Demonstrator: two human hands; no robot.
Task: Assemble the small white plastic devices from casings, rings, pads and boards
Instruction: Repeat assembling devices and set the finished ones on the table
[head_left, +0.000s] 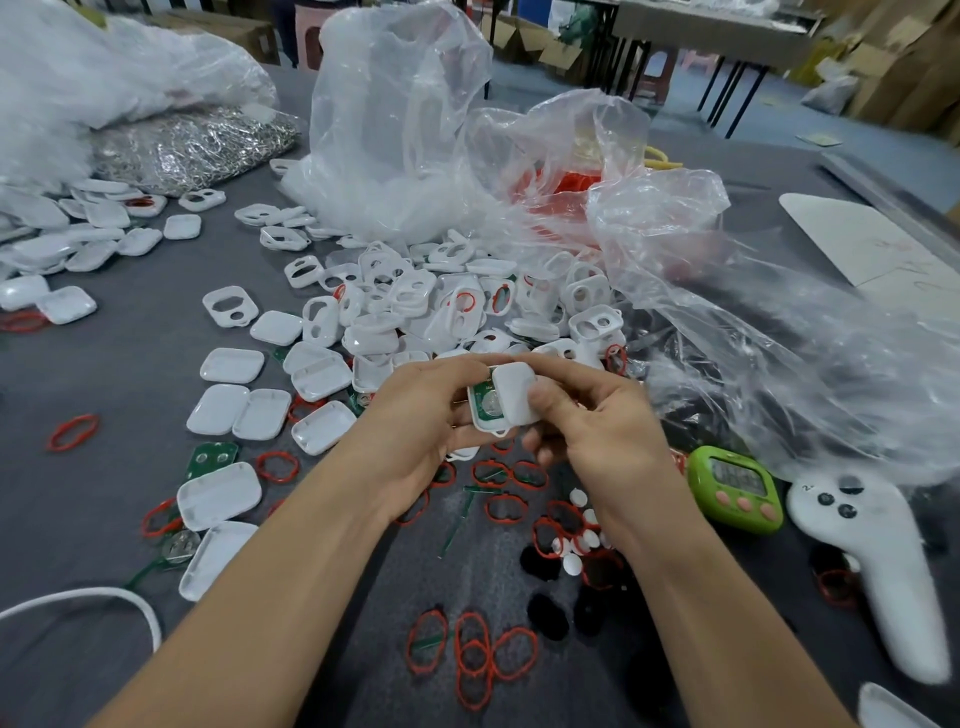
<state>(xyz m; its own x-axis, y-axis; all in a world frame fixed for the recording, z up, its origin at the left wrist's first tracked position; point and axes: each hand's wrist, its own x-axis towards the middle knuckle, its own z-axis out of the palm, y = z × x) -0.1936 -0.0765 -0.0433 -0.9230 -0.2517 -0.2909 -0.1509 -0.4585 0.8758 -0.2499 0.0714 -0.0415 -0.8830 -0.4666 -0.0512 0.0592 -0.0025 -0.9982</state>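
Close in front of the person, the left hand (415, 415) grips an open casing (480, 421) with a green board (485, 402) seated in it. The right hand (597, 431), the nearer one to the job, pinches a white cover (514, 392) that sits skewed over the casing's right side, both long axes running roughly near to far, so I'd say it wants sliding left and pressing shut. Farther back, a clear bag (571, 171) holds red rings, another on the far left (197, 145) holds silvery metal bits, and loose front shells (441, 296) are heaped between.
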